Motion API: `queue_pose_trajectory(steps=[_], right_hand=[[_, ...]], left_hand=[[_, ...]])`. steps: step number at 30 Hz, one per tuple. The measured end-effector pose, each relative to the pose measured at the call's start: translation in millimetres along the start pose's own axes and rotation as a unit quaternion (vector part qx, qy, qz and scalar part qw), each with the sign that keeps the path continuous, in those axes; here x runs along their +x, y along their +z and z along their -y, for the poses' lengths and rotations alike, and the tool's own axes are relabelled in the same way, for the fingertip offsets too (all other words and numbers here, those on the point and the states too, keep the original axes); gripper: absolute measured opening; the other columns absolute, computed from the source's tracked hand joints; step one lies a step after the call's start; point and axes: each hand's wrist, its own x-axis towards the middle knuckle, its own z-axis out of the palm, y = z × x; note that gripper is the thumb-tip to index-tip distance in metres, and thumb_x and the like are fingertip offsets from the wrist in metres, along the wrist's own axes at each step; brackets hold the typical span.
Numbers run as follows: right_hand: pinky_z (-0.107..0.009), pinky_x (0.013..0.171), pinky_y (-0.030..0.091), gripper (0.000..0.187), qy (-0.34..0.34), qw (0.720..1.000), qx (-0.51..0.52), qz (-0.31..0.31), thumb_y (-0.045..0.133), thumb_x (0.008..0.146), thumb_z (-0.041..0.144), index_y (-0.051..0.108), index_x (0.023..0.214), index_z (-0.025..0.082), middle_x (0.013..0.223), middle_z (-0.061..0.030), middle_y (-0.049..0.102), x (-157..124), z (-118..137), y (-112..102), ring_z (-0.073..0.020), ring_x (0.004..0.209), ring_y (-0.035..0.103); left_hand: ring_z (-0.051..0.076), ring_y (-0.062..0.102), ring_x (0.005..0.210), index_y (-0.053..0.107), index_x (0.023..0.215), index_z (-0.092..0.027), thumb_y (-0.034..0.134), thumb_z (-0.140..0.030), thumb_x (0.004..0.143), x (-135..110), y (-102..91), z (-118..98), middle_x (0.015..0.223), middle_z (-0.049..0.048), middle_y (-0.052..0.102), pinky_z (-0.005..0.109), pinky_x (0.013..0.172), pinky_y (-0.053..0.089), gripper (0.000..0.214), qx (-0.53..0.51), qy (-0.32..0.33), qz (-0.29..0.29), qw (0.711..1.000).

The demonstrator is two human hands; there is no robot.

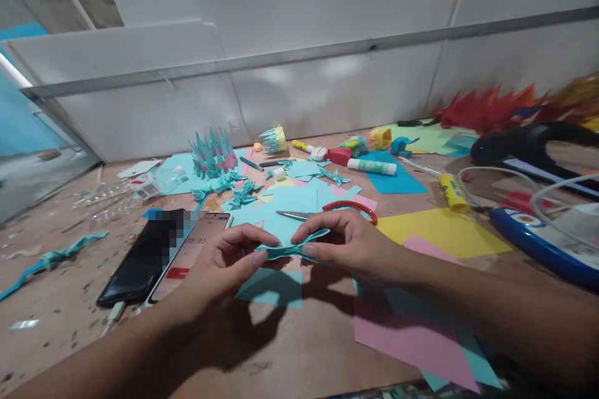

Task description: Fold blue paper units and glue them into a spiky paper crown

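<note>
In the head view, you held one folded teal paper (291, 252) level above the tabletop (299, 349), with your left hand (238, 252) pinching one end between thumb and fingers and your right hand (344, 242) pinching the other. One teal square (271, 290) lay on the wood below it, and one pair of scissors (291, 216) with red handles lay just beyond your fingers. Of the containers, a clear plastic bottle (171, 179) lay on its side at the left, its contents too blurred to tell, and a small yellow holder (281, 137) lay tipped toward the back, pale blue paper spikes standing out of its mouth. You had two phones side by side near your left forearm: a black one (133, 265) with a cable plugged in and a white-edged one (185, 257) showing 00:03. One yellow sheet (444, 234) lay beyond your right forearm, one white-and-green tube (372, 166) lay behind the scissors, and one yellow tube (453, 193) lay farther right. The scattered small teal pieces overlapped too much to count.
</note>
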Motion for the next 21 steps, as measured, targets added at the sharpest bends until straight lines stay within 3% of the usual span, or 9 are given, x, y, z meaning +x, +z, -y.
queue_pose_trajectory(steps=[4, 8, 12, 16, 21], right_hand=[[-0.023, 0.065, 0.051, 0.035, 0.001, 0.998, 0.054, -0.007, 0.083, 0.079, 0.033, 0.070, 0.109, 0.018, 0.080, -0.0017, 0.073, 1, -3, -2, -0.0133, 0.074, 0.069], [-0.022, 0.059, 0.046, 0.035, -0.016, 0.998, 0.028, -0.047, 0.083, 0.079, 0.033, 0.067, 0.106, 0.019, 0.073, 0.0017, 0.066, 1, -7, -1, -0.0113, 0.067, 0.062], [-0.022, 0.060, 0.045, 0.038, -0.033, 0.996, 0.032, -0.081, 0.084, 0.078, 0.030, 0.057, 0.104, 0.023, 0.075, 0.0039, 0.065, 1, -4, 2, -0.0112, 0.069, 0.060], [-0.021, 0.058, 0.044, 0.043, -0.054, 0.992, 0.059, -0.101, 0.087, 0.074, 0.029, 0.046, 0.087, 0.023, 0.070, 0.0065, 0.060, 0, -2, 3, -0.0100, 0.064, 0.057], [-0.024, 0.061, 0.047, 0.038, -0.050, 0.990, 0.014, -0.132, 0.086, 0.073, 0.029, 0.051, 0.085, 0.021, 0.074, 0.0037, 0.063, 0, -1, 9, -0.0118, 0.067, 0.061]], left_hand=[[0.019, 0.075, 0.084, 0.074, 0.093, -0.021, 0.082, -0.022, 0.079, -2, 0.5, -5, 0.087, 0.0032, 0.076, 0.028, 0.078, 0.059, 0.016, -0.034, -0.048, 0.032, 0.998], [0.025, 0.075, 0.090, 0.074, 0.097, -0.020, 0.087, -0.030, 0.073, -4, 1.0, -7, 0.094, 0.0062, 0.076, 0.036, 0.083, 0.059, 0.029, -0.036, -0.067, 0.042, 0.996], [0.023, 0.073, 0.091, 0.072, 0.098, -0.021, 0.087, -0.033, 0.072, -5, -0.2, -6, 0.094, 0.0050, 0.075, 0.032, 0.082, 0.057, 0.033, -0.015, -0.055, 0.017, 0.998], [0.016, 0.070, 0.083, 0.068, 0.096, -0.021, 0.081, -0.029, 0.080, -3, -1.6, -3, 0.092, 0.0027, 0.073, 0.027, 0.076, 0.054, 0.022, 0.018, -0.046, -0.013, 0.999], [0.011, 0.064, 0.071, 0.069, 0.087, -0.019, 0.083, -0.028, 0.078, 2, 1.3, 0, 0.081, -0.0005, 0.069, 0.020, 0.065, 0.050, 0.019, 0.116, -0.013, -0.040, 0.992]])
